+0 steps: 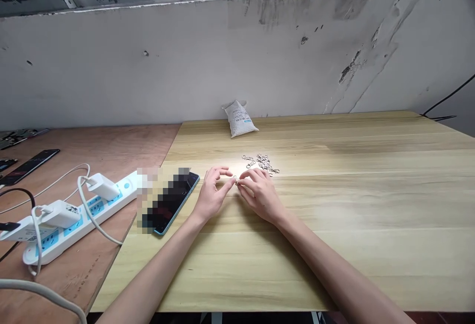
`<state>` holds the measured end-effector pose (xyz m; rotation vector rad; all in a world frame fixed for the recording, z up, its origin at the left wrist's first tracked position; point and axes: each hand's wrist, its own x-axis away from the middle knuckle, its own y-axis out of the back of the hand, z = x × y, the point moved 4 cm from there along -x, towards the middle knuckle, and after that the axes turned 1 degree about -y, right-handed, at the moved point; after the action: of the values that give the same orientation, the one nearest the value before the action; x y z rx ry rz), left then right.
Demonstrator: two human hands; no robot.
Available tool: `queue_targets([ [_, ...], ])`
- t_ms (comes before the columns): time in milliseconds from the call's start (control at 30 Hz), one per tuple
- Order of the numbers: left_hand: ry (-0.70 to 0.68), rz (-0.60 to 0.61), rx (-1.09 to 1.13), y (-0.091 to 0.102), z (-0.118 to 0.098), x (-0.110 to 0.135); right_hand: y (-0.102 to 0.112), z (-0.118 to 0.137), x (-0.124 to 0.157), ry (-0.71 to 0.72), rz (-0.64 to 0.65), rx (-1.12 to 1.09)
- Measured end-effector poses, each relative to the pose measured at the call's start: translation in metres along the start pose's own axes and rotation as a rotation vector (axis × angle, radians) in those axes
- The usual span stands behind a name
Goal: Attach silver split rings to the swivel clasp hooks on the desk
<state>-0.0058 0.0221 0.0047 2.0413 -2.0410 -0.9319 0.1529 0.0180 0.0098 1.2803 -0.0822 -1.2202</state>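
Both hands meet over the middle of the wooden table, around a small shiny metal clasp. My left hand touches its left side with the thumb; the other fingers are curved and partly raised. My right hand pinches the clasp from the right between thumb and fingertips, which cover part of it. Just beyond my right hand lies a loose pile of similar small metal clasps, with a few clasps strung out to its left. Their fine shape is too small to make out.
A phone, partly pixelated, lies left of my left hand. Farther left, a white power strip with chargers and cables sits on a reddish board. A small white packet stands at the back near the wall. Another phone lies far left.
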Motion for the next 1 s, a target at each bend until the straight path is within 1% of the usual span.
queue_targets([
  [133, 0.046, 0.086, 0.158, 0.001, 0.006, -0.004, 0.004, -0.001, -0.001, -0.020, -0.035, -0.044],
  [200, 0.062, 0.087, 0.226, 0.003, 0.008, -0.005, 0.005, -0.001, -0.001, -0.032, -0.043, -0.077],
  [267, 0.059, 0.069, 0.233, 0.006, 0.007, -0.005, 0.008, -0.002, -0.002, -0.057, -0.057, -0.143],
  [333, 0.003, 0.053, 0.138, 0.009, 0.003, -0.005, 0.010, -0.004, -0.002, -0.103, -0.074, -0.236],
  [400, -0.114, 0.048, -0.049, 0.010, -0.005, -0.003, 0.012, -0.008, -0.003, -0.159, -0.090, -0.316],
  [467, -0.247, 0.065, -0.241, 0.008, -0.013, 0.001, 0.012, -0.011, -0.002, -0.194, -0.082, -0.354],
  [533, -0.332, 0.087, -0.349, 0.004, -0.017, 0.004, 0.012, -0.013, -0.002, -0.196, -0.052, -0.355],
  [633, -0.362, 0.076, -0.385, 0.003, -0.016, 0.006, 0.012, -0.012, -0.002, -0.159, -0.002, -0.328],
  [900, -0.375, -0.014, -0.400, 0.012, -0.017, 0.003, 0.020, 0.005, -0.001, -0.039, 0.051, -0.357],
  [1000, -0.380, -0.048, -0.392, 0.014, -0.019, 0.004, 0.019, 0.003, 0.000, -0.066, 0.023, -0.355],
])
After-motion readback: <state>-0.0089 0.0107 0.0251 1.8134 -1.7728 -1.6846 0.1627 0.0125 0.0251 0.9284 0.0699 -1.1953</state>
